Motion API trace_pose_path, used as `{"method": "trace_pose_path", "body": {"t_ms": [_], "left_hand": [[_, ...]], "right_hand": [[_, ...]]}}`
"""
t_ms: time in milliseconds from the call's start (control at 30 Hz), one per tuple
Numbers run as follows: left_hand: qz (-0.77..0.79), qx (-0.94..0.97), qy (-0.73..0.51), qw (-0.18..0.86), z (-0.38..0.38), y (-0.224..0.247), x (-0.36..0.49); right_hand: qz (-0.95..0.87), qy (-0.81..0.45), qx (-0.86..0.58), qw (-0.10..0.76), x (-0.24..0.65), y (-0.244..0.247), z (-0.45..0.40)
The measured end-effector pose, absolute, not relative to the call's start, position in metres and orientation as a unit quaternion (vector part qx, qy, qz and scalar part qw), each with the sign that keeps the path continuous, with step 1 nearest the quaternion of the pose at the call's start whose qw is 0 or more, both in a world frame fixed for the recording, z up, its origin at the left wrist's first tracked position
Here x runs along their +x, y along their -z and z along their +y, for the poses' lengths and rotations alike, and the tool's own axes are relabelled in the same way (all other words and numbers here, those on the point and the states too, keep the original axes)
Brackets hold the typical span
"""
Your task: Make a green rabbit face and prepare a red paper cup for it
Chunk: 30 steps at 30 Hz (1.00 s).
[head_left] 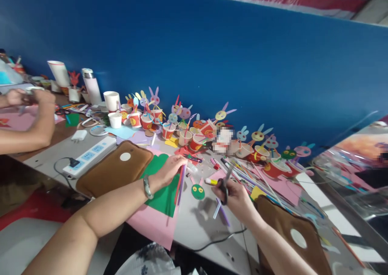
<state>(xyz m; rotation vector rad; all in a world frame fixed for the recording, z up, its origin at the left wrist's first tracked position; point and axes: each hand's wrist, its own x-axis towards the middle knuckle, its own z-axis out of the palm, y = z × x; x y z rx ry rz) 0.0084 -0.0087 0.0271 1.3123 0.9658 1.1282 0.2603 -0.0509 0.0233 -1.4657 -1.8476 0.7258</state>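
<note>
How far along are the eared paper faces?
Looks done: the row of cups with eared faces standing up from them. In hand: red strip and purple strip in the left hand, scissors in the right hand. Probably left: mounting the green face, lying flat off any cup.

Left wrist: one bangle (148,187), rounded, glossy, mottled grey-green with paler patches. Left forearm (112,210) and right forearm (271,240) bare, as are left hand (171,171) and right hand (235,194). Fingers slender. Lower edge of view: white cloth (145,261) with dark blue blotchy print, soft folds; black cloth (125,240) beside it, plain. Garment types cannot be determined.
</note>
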Motion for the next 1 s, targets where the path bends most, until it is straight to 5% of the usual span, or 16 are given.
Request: {"method": "trace_pose_path", "body": {"t_ms": [200, 1000], "left_hand": [[0.371, 0.467, -0.491, 0.636, -0.011, -0.024, 0.015], [0.359, 0.405, -0.428, 0.724, -0.014, 0.005, 0.027]], "right_hand": [[-0.728, -0.148, -0.519, 0.423, 0.222, -0.007, -0.039], [-0.846, 0.013, -0.410, 0.341, 0.252, 0.014, -0.026]]}}
